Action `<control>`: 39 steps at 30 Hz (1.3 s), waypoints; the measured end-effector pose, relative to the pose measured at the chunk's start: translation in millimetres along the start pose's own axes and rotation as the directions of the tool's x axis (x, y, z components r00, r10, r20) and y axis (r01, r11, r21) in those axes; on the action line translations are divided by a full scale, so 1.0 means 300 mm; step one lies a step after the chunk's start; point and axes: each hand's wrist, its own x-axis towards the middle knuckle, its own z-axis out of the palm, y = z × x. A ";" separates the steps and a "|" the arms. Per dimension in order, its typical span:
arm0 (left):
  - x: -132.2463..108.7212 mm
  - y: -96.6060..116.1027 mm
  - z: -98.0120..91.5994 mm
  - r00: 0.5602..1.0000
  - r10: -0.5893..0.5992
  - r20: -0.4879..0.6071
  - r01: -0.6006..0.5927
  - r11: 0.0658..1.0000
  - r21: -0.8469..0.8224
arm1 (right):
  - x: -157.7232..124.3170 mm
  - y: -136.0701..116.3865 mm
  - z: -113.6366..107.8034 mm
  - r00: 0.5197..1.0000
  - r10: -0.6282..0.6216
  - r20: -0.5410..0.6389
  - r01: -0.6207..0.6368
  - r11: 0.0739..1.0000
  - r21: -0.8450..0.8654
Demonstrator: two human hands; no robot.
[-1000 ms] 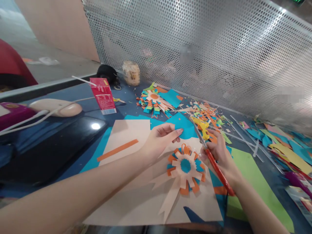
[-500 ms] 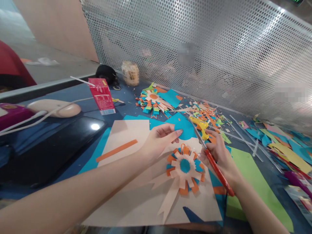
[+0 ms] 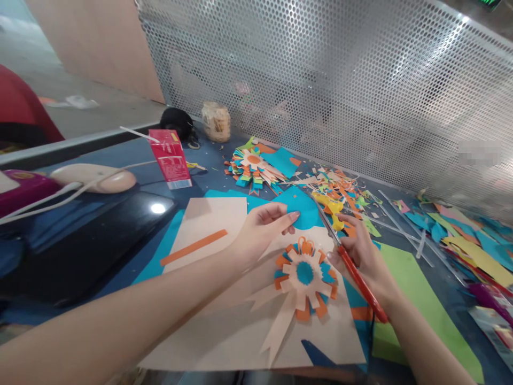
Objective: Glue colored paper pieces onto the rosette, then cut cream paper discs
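Thumb and fingers of my left hand (image 3: 272, 224) are pinched at the edge of a piece of blue paper (image 3: 308, 213). My right hand (image 3: 363, 254) is closed around red-handled scissors (image 3: 355, 270), whose metal blades point up and left beside the blue paper. Below both hands, a paper rosette (image 3: 291, 275) of peach, orange and blue strips, with a blue centre and peach tails, lies on a large peach sheet (image 3: 216, 337). An orange paper strip (image 3: 194, 247) rests to the left of my left hand.
Behind the hands lie a second, multicoloured rosette (image 3: 254, 160), a yellow tool (image 3: 332, 207) and paper scraps (image 3: 336, 182). Green paper (image 3: 417, 299) is at right. A phone-like black slab (image 3: 96, 240), a red drink carton (image 3: 172, 160) and a jar (image 3: 216, 122) stand leftward. A perforated metal screen (image 3: 320, 80) borders the back.
Both hands, the scissors and the blue paper stay almost where they were. The whole view has shifted very slightly.
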 end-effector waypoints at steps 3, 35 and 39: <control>0.003 0.000 0.000 1.000 0.005 -0.004 -0.005 1.000 -0.016 | 0.000 0.002 0.000 1.000 0.008 0.005 -0.008 1.000 0.013; 0.020 -0.005 -0.022 0.992 0.128 -0.024 -0.127 0.991 0.048 | 0.000 -0.016 -0.008 0.998 0.034 0.050 -0.033 0.999 -0.022; 0.020 -0.005 -0.024 0.990 0.133 -0.036 -0.130 0.988 0.086 | 0.003 -0.012 -0.011 0.997 0.043 0.057 -0.042 0.999 -0.013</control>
